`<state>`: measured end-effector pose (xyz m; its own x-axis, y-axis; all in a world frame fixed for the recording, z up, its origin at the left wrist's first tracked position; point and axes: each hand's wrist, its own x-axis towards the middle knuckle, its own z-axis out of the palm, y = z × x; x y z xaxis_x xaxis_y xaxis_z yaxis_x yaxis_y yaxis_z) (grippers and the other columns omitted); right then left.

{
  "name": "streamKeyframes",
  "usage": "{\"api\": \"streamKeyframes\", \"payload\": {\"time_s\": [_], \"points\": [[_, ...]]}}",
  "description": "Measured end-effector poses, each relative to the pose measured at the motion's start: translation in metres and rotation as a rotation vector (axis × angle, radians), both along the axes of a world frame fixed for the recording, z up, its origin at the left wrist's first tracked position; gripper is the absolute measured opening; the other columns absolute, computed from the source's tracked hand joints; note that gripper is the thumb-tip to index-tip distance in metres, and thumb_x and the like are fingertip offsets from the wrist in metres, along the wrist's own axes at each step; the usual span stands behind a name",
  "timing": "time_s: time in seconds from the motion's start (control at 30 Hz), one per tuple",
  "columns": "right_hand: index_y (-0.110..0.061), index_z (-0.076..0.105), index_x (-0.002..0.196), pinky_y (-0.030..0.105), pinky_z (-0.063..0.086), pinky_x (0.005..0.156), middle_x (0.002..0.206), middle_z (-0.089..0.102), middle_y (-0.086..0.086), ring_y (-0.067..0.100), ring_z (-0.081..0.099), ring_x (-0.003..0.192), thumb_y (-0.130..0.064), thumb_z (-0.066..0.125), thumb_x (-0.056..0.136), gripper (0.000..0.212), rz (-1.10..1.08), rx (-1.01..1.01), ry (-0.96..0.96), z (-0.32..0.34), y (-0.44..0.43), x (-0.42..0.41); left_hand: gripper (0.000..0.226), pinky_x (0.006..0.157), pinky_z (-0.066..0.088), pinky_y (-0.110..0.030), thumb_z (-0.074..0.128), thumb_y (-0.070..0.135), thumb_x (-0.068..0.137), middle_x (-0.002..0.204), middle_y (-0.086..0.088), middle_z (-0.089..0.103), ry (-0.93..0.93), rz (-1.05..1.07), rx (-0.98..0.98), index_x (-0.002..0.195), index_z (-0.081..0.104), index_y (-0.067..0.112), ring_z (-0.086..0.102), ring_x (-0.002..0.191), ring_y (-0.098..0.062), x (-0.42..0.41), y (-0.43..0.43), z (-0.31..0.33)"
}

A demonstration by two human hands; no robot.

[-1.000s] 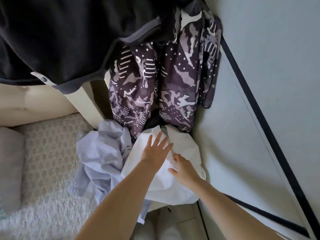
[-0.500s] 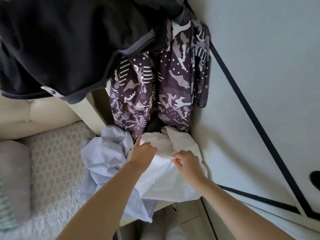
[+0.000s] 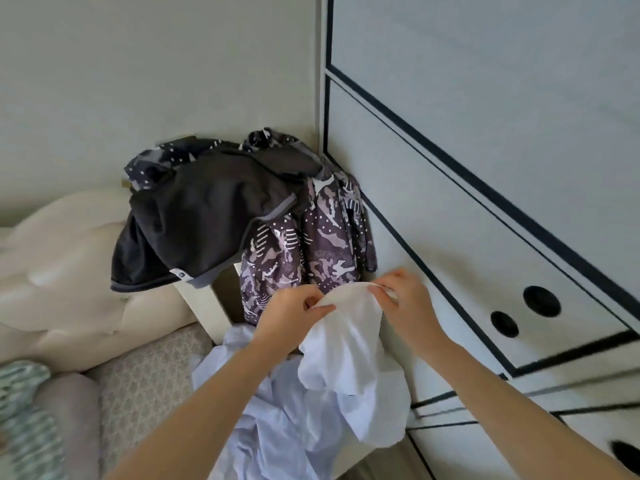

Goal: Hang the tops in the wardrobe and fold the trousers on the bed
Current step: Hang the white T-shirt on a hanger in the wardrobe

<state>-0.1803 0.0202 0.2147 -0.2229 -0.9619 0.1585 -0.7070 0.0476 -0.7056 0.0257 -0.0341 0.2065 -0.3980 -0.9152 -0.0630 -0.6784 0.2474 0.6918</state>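
Note:
I hold a white garment [image 3: 349,344] up by its top edge. My left hand [image 3: 287,317] pinches the edge on the left and my right hand [image 3: 405,303] pinches it on the right. It hangs down over a crumpled pale lilac garment [image 3: 273,410] lying on the bed corner. Behind them a black garment [image 3: 207,216] with grey trim and a purple patterned garment [image 3: 311,251] are draped over the cream bed frame [image 3: 204,303]. The wardrobe [image 3: 485,168], white with black lines and round black holes, stands shut at the right.
A grey patterned bed cover [image 3: 145,372] lies at the lower left. A padded cream headboard [image 3: 69,278] rises behind it. A green and white cushion [image 3: 24,410] sits at the left edge. The wall fills the top left.
Both hands went from resting on the white garment to pinching its edge and lifting it. My view tilted up, so the wall and more of the wardrobe came into sight.

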Motion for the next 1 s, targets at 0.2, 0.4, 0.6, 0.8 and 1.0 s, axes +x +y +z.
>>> {"api": "streamKeyframes", "payload": {"time_s": [0.2, 0.4, 0.6, 0.8, 1.0], "points": [[-0.028, 0.061, 0.112, 0.014, 0.041, 0.078, 0.105, 0.046, -0.012, 0.001, 0.051, 0.088, -0.021, 0.065, 0.09, 0.023, -0.146, -0.221, -0.072, 0.069, 0.029, -0.003, 0.015, 0.058, 0.041, -0.01, 0.08, 0.031, 0.079, 0.065, 0.011, 0.065, 0.207, 0.03, -0.141, 0.075, 0.07, 0.02, 0.055, 0.059, 0.003, -0.03, 0.013, 0.102], [-0.03, 0.058, 0.106, 0.01, 0.045, 0.07, 0.098, 0.057, -0.014, 0.001, 0.055, 0.087, -0.026, 0.068, 0.088, 0.02, -0.154, -0.293, -0.269, 0.125, 0.076, 0.01, 0.011, 0.061, 0.039, -0.003, 0.08, 0.032, 0.078, 0.066, 0.016, 0.063, 0.339, 0.082, -0.269, 0.078, 0.071, 0.025, 0.058, 0.065, 0.005, -0.062, 0.027, 0.187], [-0.032, 0.057, 0.095, 0.018, 0.05, 0.074, 0.096, 0.061, -0.015, 0.002, 0.059, 0.091, -0.045, 0.068, 0.085, 0.02, -0.086, -0.232, -0.302, 0.162, 0.115, 0.018, 0.018, 0.05, 0.039, -0.003, 0.079, 0.026, 0.078, 0.059, 0.013, 0.063, 0.48, 0.117, -0.284, 0.068, 0.065, 0.02, 0.06, 0.052, 0.002, -0.088, 0.05, 0.239], [-0.036, 0.043, 0.106, 0.024, 0.046, 0.073, 0.101, 0.052, -0.021, -0.002, 0.054, 0.091, -0.08, 0.059, 0.062, 0.064, -0.265, -0.055, -0.134, 0.171, 0.137, 0.018, 0.014, 0.059, 0.062, -0.035, 0.078, 0.014, 0.082, 0.073, -0.006, 0.07, 0.674, 0.132, -0.127, 0.075, 0.066, 0.011, 0.069, 0.05, -0.02, -0.115, 0.076, 0.265], [-0.029, 0.057, 0.088, 0.032, 0.054, 0.067, 0.084, 0.063, -0.016, 0.005, 0.061, 0.076, -0.048, 0.056, 0.084, 0.019, -0.344, -0.041, -0.088, 0.176, 0.159, 0.001, 0.014, 0.064, 0.062, -0.042, 0.077, 0.014, 0.082, 0.078, -0.009, 0.072, 0.731, 0.156, -0.131, 0.074, 0.066, 0.015, 0.071, 0.055, -0.023, -0.132, 0.112, 0.283]]}}
